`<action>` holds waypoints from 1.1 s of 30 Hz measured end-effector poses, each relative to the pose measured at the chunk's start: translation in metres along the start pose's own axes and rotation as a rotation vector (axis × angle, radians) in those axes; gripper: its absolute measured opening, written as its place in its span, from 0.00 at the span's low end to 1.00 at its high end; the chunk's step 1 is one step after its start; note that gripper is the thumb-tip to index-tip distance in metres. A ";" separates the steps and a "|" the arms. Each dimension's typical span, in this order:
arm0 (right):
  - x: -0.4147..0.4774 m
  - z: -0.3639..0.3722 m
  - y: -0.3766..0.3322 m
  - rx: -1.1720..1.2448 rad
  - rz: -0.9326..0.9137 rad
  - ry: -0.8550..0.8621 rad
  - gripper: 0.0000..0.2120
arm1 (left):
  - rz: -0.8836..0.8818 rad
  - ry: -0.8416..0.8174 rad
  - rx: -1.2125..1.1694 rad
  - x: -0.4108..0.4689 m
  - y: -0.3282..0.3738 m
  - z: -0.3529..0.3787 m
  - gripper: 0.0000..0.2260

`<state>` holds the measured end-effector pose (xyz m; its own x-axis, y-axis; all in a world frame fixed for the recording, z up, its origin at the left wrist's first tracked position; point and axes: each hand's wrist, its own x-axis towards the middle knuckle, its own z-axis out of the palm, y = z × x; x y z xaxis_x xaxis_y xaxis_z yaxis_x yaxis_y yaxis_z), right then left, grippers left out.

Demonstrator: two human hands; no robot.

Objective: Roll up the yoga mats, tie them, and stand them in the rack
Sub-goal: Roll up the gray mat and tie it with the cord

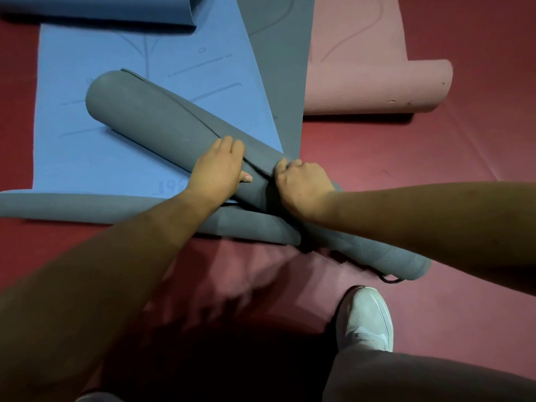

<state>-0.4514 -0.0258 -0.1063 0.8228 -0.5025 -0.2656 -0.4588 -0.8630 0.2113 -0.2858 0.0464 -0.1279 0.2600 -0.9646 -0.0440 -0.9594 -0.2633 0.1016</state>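
Observation:
A rolled grey yoga mat (162, 123) lies diagonally across a flat blue mat (95, 152), its near end reaching my foot. My left hand (219, 169) presses on the roll's middle, fingers curled over the loose flap edge. My right hand (301, 184) grips the roll just beside it, fingers tucked under the outer layer. A black strap (388, 279) pokes out beneath the roll's near end. A second grey mat (278, 53) lies flat behind, and a pink mat (374, 82) with a curled end lies to the right.
The blue mat's near edge curls up grey (87, 206) under the roll. Another blue mat edge (101, 10) is at the top left. My white shoe (367, 317) and grey trouser leg stand on the dark red floor (435, 158). No rack is in view.

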 end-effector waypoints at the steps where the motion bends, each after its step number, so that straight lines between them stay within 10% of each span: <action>1: -0.004 0.002 -0.003 -0.004 0.003 0.001 0.23 | -0.031 0.008 -0.024 -0.002 0.000 -0.001 0.25; 8: 0.006 -0.005 0.047 0.523 -0.034 -0.082 0.21 | 0.003 -0.136 0.048 -0.004 -0.004 -0.004 0.30; 13: 0.024 0.008 0.068 0.747 0.247 -0.452 0.62 | 0.000 -0.162 0.000 0.000 -0.004 -0.009 0.25; 18: 0.021 0.021 0.059 0.759 0.168 -0.664 0.59 | 0.050 -0.055 -0.001 -0.004 -0.006 -0.003 0.27; 27: 0.001 0.033 0.039 0.660 0.142 -0.366 0.48 | 0.312 -0.116 0.144 -0.004 -0.001 -0.003 0.30; 33: 0.008 0.017 0.042 0.564 0.101 -0.379 0.42 | 0.362 -0.255 0.357 0.006 0.006 -0.012 0.50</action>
<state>-0.4696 -0.0674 -0.1160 0.6398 -0.4770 -0.6027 -0.7163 -0.6542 -0.2427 -0.2890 0.0392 -0.1157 -0.0846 -0.9463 -0.3121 -0.9714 0.1481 -0.1857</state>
